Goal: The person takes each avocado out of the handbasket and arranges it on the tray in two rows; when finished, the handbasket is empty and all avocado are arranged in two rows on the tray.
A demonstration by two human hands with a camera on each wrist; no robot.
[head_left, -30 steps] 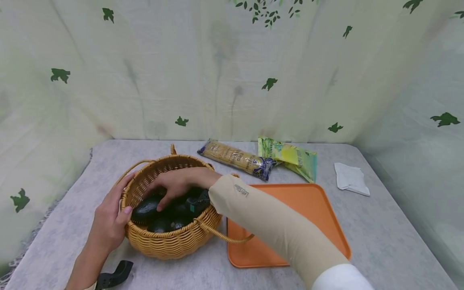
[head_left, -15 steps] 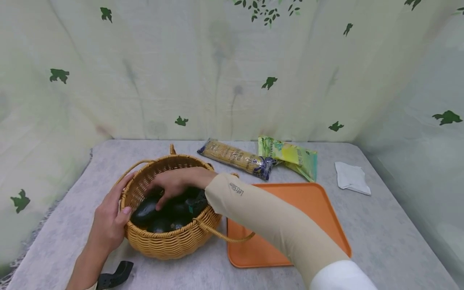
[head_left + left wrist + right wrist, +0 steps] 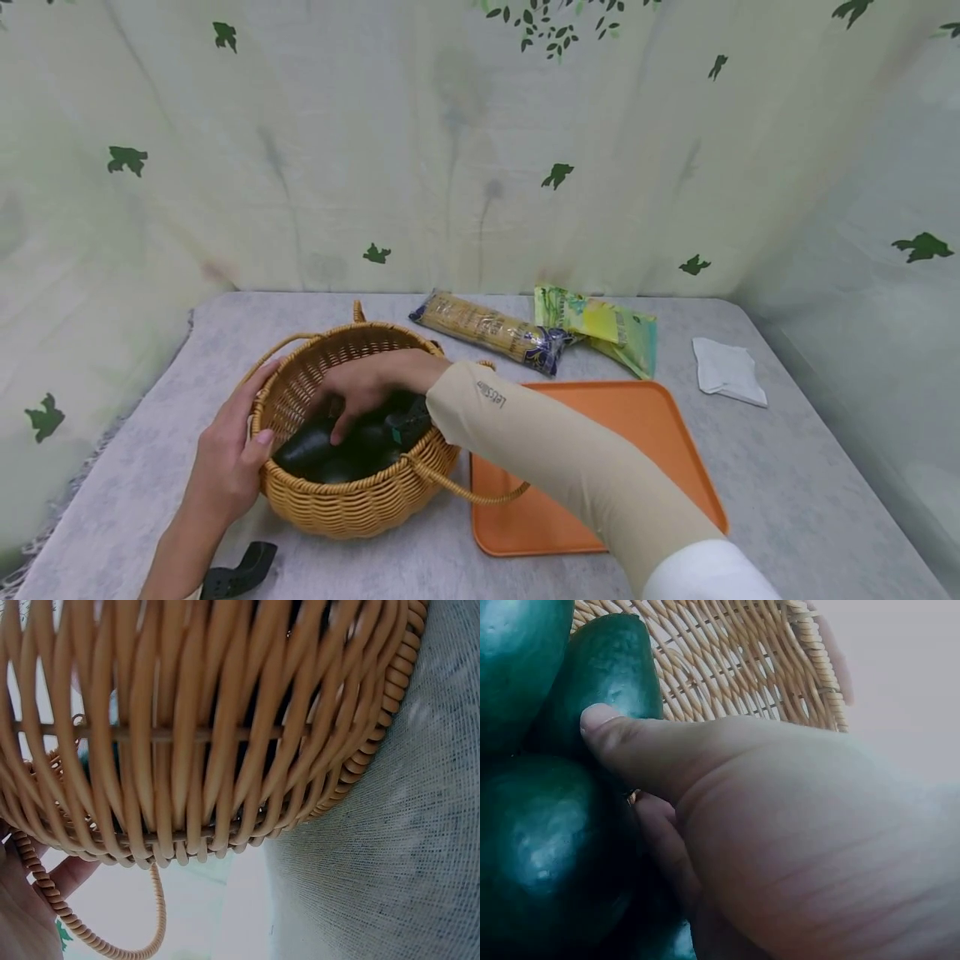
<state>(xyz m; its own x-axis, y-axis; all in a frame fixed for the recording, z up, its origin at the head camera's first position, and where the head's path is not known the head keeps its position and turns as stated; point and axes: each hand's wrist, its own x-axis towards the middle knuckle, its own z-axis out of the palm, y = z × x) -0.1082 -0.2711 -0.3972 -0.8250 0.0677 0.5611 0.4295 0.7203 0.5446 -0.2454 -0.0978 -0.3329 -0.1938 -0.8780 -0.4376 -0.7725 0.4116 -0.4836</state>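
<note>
My right hand (image 3: 371,382) is down inside the basket (image 3: 352,492), fingers curled round an avocado (image 3: 303,446), thumb pressed flat on its dark skin. The wrist view shows that skin well: deep green, nearly black, glossy, finely pebbled, the fruit pear-shaped and lying against more avocados heaped in the bottom. The basket is round, woven from smooth honey-coloured cane, upright ribs with a coiled rim and a thin twisted loop handle drooping onto the tray (image 3: 660,433).

My left hand (image 3: 228,462) grips the basket's near-left wall, palm against the weave, thumb hooked over the rim.

The tray is flat orange plastic, rounded corners, a shallow lip, just right of the basket and touching its handle. My right forearm crosses it in a beige stretch sleeve (image 3: 555,462), with small dark lettering near the wrist that looks like "LetSlim", though I can't read it surely.

Behind the tray, a long clear noodle pack (image 3: 487,329) with blue ends, pale strands inside, print too small to read. Beside it, a crinkly green-and-yellow packet (image 3: 600,325), touching the pack's end. Off right, a crumpled white tissue (image 3: 723,371). The table (image 3: 787,483) wears grey mottled cloth; a pale leaf-print curtain (image 3: 450,142) hangs behind.
</note>
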